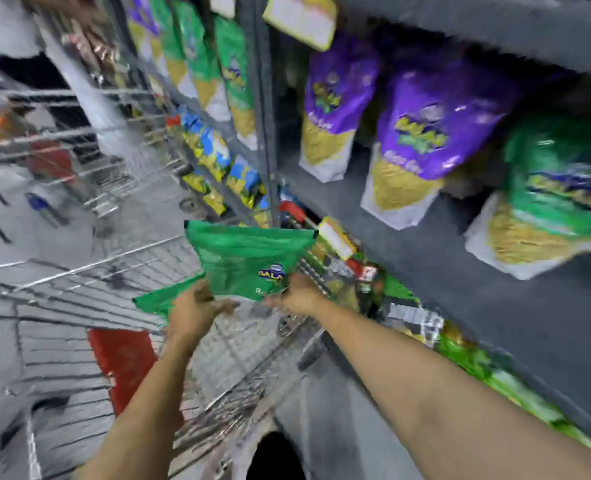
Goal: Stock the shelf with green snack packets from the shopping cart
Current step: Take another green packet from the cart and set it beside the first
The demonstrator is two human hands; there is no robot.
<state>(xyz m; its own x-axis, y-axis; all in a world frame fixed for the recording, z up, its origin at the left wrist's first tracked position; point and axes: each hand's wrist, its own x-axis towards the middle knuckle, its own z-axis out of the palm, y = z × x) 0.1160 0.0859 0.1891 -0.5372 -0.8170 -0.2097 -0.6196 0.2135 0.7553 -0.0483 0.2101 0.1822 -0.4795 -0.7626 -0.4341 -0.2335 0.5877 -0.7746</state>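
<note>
A green snack packet (249, 258) is held up above the wire shopping cart (79, 306), its top edge toward the shelf. My left hand (197, 308) grips its lower left corner, and a second green packet (155, 301) shows under that hand. My right hand (299, 292) holds the packet's lower right edge. The dark grey shelf (373, 230) on the right carries two purple packets (425, 133) and one green packet (557, 188) standing upright. The whole view is motion-blurred.
A red flap (124, 362) lies in the cart. Another wire cart (89, 147) stands further down the aisle at the left. Green, blue and yellow packets (217, 157) fill the far shelves. Mixed packets (408, 313) line the lower shelf beside my right forearm.
</note>
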